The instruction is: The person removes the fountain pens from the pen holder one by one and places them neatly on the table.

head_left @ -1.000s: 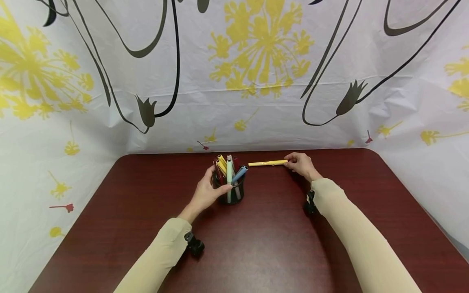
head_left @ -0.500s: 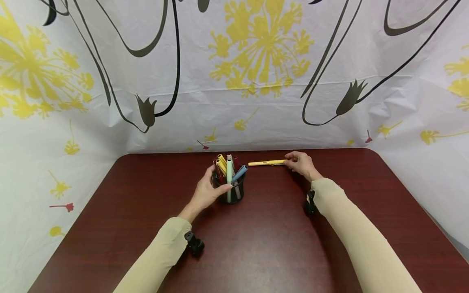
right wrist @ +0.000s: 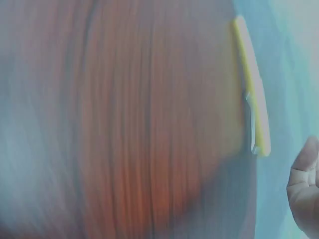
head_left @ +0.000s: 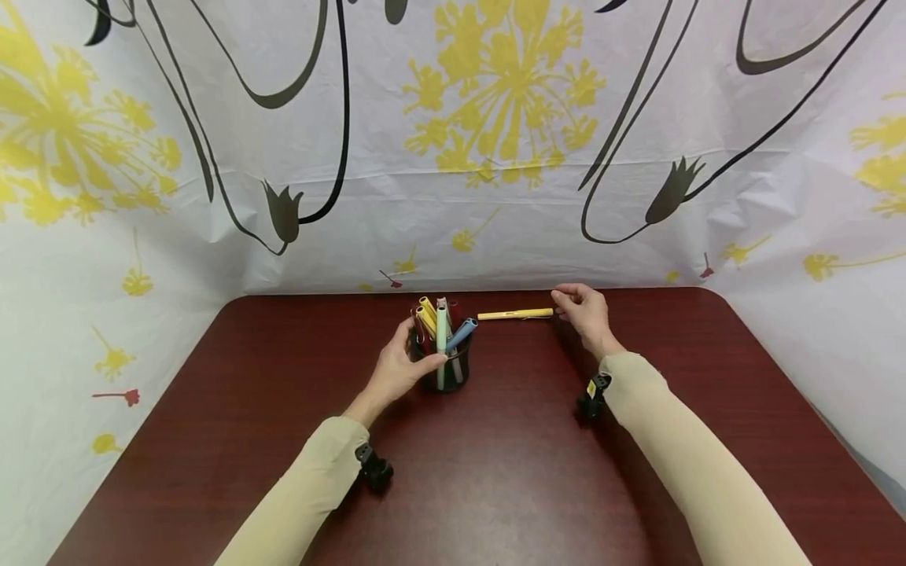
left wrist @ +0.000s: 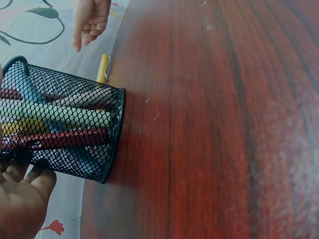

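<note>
The person's left hand (head_left: 396,371) holds a black mesh cup (left wrist: 62,119), thumb across the front and fingers curled round its left side. A light green pen (head_left: 442,328) and a blue pen (head_left: 462,336) stick up just right of those fingers. Over there the right hand (head_left: 586,314) hovers, fingers loosely bent; just left of their tips, apart, a yellow pen (head_left: 515,314) lies on the worktop (head_left: 495,456).

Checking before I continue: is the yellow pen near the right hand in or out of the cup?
Out. The head view shows the pen lying on the table, beside the cup.
</note>
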`<move>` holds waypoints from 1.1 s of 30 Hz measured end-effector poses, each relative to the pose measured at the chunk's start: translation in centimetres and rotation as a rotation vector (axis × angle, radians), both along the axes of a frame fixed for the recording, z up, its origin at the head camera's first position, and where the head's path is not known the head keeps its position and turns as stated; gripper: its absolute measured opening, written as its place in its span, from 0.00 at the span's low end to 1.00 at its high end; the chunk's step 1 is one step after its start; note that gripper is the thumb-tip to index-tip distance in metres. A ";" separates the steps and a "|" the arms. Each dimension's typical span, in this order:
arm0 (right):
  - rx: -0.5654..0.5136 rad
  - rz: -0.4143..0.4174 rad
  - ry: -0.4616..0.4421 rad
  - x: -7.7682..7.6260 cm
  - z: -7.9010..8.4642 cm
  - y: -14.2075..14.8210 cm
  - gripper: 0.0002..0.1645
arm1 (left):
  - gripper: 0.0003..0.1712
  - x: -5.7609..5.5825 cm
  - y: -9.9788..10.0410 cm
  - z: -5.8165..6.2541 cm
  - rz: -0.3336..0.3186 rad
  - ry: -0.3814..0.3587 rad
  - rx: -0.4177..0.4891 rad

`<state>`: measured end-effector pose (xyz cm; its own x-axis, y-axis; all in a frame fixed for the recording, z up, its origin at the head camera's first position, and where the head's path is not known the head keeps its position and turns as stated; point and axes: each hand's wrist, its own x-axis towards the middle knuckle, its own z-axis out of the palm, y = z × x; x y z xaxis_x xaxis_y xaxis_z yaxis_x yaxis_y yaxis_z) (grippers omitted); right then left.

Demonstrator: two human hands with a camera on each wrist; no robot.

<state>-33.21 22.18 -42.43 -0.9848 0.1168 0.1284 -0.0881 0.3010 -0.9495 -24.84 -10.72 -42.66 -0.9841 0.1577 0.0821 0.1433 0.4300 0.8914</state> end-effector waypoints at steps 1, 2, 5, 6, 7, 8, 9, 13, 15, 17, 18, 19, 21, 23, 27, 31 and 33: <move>-0.071 -0.011 0.003 0.3 0.1 -0.4 0.23 | 0.54 0.0 0.0 0.0 -0.001 0.000 0.002; -0.141 -0.023 0.004 0.6 0.2 -0.9 0.23 | 0.54 0.0 0.1 0.0 0.000 -0.005 0.006; -0.343 -0.049 -0.013 1.7 0.4 -2.5 0.22 | 0.53 -0.1 0.0 -0.1 -0.001 -0.016 0.012; -0.406 -0.056 -0.022 2.1 0.5 -3.2 0.21 | 0.54 -0.1 0.0 0.0 -0.002 -0.016 0.011; -0.466 -0.058 -0.030 2.6 0.6 -3.8 0.19 | 0.54 -0.1 0.0 -0.1 -0.006 -0.014 0.012; -0.521 -0.058 -0.039 3.0 0.7 -4.4 0.17 | 0.53 -0.1 0.0 -0.1 -0.007 -0.017 0.013; -0.566 -0.056 -0.050 3.5 0.8 -5.1 0.14 | 0.53 -0.1 0.0 -0.1 -0.010 -0.016 0.014; -0.687 -0.020 -0.059 5.3 1.3 -7.9 0.04 | 0.53 -0.1 0.0 -0.1 -0.015 -0.013 0.022; -0.688 0.008 -0.059 6.1 1.6 -9.3 0.04 | 0.54 0.0 0.0 -0.1 -0.014 -0.007 0.024; -0.668 0.034 -0.049 6.8 1.8 -10.4 0.06 | 0.55 0.0 0.1 -0.1 -0.014 0.004 0.021; -0.646 0.045 -0.042 7.1 1.8 -10.9 0.08 | 0.55 0.1 0.1 -0.1 -0.012 0.007 0.021; -0.624 0.053 -0.031 7.4 1.9 -11.3 0.10 | 0.54 0.0 0.1 -0.1 -0.011 0.010 0.022; -0.569 0.065 -0.003 7.9 1.9 -12.1 0.15 | 0.54 0.0 0.2 -0.1 -0.009 0.014 0.028; -0.528 0.073 0.027 8.1 1.9 -12.6 0.17 | 0.52 -0.1 0.2 -0.1 -0.005 0.014 0.040; -0.491 0.080 0.067 8.4 1.7 -13.4 0.18 | 0.51 -0.2 0.2 -0.2 -0.006 0.022 0.055; -0.473 0.073 0.075 8.6 1.4 -14.1 0.17 | 0.51 -0.1 0.2 -0.2 -0.007 0.024 0.053; -0.466 0.065 0.077 8.7 1.3 -14.3 0.17 | 0.52 -0.1 0.2 -0.2 -0.007 0.024 0.050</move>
<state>-24.51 7.87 -41.10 -0.9817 0.1175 0.1502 -0.1683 -0.1641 -0.9720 -24.97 -10.54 -42.90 -0.9805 0.1601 0.1138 0.1680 0.3836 0.9081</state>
